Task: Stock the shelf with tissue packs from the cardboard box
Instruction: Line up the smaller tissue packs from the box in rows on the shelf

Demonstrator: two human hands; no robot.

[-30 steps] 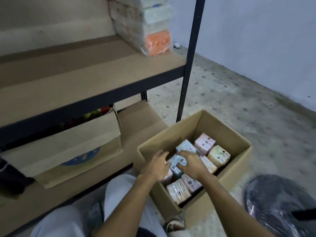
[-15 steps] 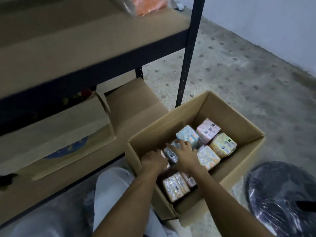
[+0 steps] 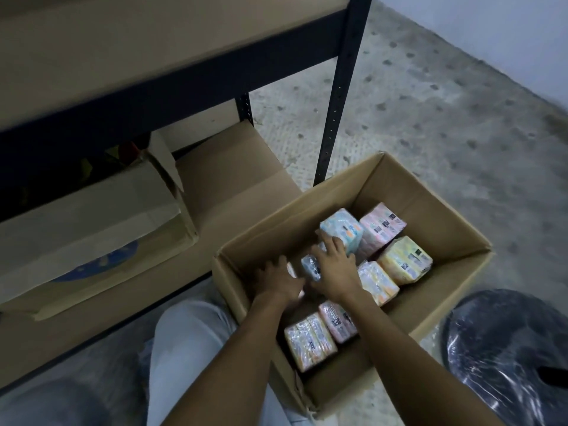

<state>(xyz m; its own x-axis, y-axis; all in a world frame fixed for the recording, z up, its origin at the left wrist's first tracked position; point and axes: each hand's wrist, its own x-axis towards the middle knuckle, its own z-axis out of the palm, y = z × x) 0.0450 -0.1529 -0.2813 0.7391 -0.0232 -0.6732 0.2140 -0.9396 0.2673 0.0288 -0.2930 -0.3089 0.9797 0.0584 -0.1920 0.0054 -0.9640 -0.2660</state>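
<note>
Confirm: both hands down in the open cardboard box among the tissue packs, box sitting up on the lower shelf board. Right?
Not quite. The head view shows the cardboard box on the concrete floor beside the shelf post, not on the lower shelf board. The rest holds: left hand and right hand are both down among the tissue packs.

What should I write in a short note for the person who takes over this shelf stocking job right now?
Left hand: inside the open brown cardboard box, resting by the packs; grip unclear.
Right hand: fingers over a small blue plastic-wrapped tissue pack; closed grip not confirmed.
Still in the box: blue-white pack, pink pack, yellow pack, and more near the wrists.
Done: none visible on the brown shelf board.
Left: lift the packs onto the shelf.
</note>
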